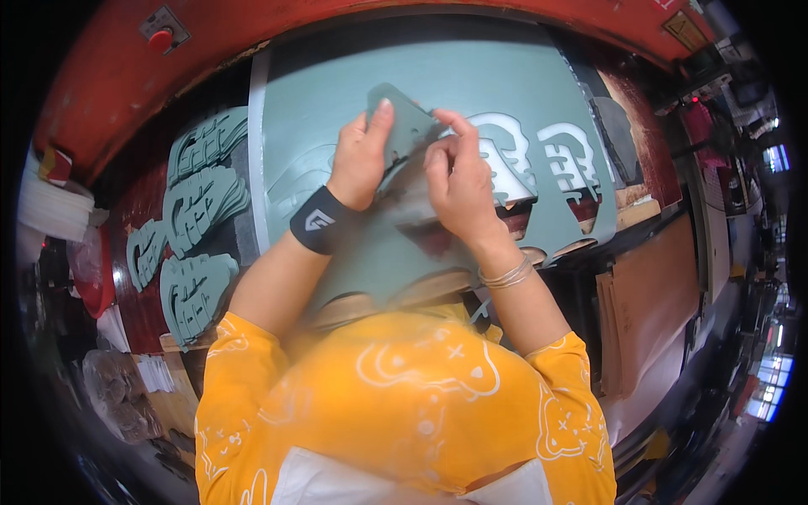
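A loose pinch could let the small, flat, grey-green cut piece (402, 126) slip; a snag could tear the narrow bands between the cut-outs of the wide, grey-green, flexible-looking sheet (471, 76).
Over the sheet's middle, the left hand (358, 160) grips the piece, thumb on top; the right hand (461, 181), fingers half curled, is at the piece's right edge, whether pinching I cannot tell.

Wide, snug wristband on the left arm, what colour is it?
The wide, snug wristband is black with a white emblem, best seen in the head view.
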Demonstrator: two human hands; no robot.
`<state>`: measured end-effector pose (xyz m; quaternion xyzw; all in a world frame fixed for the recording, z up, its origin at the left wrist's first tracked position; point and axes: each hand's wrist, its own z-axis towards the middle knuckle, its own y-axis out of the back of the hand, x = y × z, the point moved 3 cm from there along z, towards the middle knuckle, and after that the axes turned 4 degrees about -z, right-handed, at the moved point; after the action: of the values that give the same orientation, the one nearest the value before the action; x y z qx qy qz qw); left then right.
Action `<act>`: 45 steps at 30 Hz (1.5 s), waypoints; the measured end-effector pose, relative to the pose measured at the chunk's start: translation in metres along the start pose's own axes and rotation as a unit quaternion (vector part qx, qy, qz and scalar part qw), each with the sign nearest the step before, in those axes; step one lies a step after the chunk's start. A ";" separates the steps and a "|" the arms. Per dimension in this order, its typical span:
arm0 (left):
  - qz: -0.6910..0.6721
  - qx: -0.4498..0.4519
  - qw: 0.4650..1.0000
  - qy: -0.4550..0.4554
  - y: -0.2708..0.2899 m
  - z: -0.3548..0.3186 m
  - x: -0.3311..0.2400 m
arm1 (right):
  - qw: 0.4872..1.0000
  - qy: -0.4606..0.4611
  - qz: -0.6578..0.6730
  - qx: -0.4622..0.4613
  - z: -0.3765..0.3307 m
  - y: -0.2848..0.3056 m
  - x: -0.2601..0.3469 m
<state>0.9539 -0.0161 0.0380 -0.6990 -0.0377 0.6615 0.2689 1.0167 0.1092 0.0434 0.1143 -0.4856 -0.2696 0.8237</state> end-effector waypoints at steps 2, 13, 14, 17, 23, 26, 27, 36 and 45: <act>0.023 0.013 1.000 -0.010 0.004 0.012 -0.011 | 0.999 -0.012 0.030 0.012 -0.005 0.000 0.001; 0.094 -0.024 0.995 0.037 0.016 0.024 0.001 | 0.999 -0.051 0.011 0.006 0.016 0.008 0.008; 0.080 -0.040 0.995 0.046 0.026 0.034 -0.001 | 0.999 -0.017 0.030 0.010 0.011 0.010 0.007; -0.143 -0.043 0.984 0.101 0.062 0.072 -0.019 | 0.991 -0.109 -0.004 0.081 -0.022 0.018 -0.012; -0.093 -0.140 0.975 -0.147 0.120 0.131 -0.143 | 0.988 -0.051 -0.108 0.096 -0.053 0.029 -0.027; -0.063 -0.026 0.974 -0.218 0.111 0.120 -0.183 | 0.978 -0.122 -0.115 0.120 -0.049 0.030 -0.015; 0.000 -0.059 0.965 -0.257 0.106 0.109 -0.188 | 0.976 -0.146 -0.063 0.146 -0.050 0.030 -0.007; 0.607 0.269 0.713 -0.224 0.073 -0.095 -0.044 | 0.791 -0.222 0.281 0.496 -0.055 -0.012 -0.006; 0.504 0.271 0.738 -0.358 0.064 -0.160 -0.005 | 0.707 -0.378 0.433 0.412 -0.092 -0.003 -0.018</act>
<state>1.0849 -0.1252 0.0123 -0.2250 0.4080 0.8839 0.0409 1.0885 0.1099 -0.0176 0.1077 -0.8155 0.3231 0.4679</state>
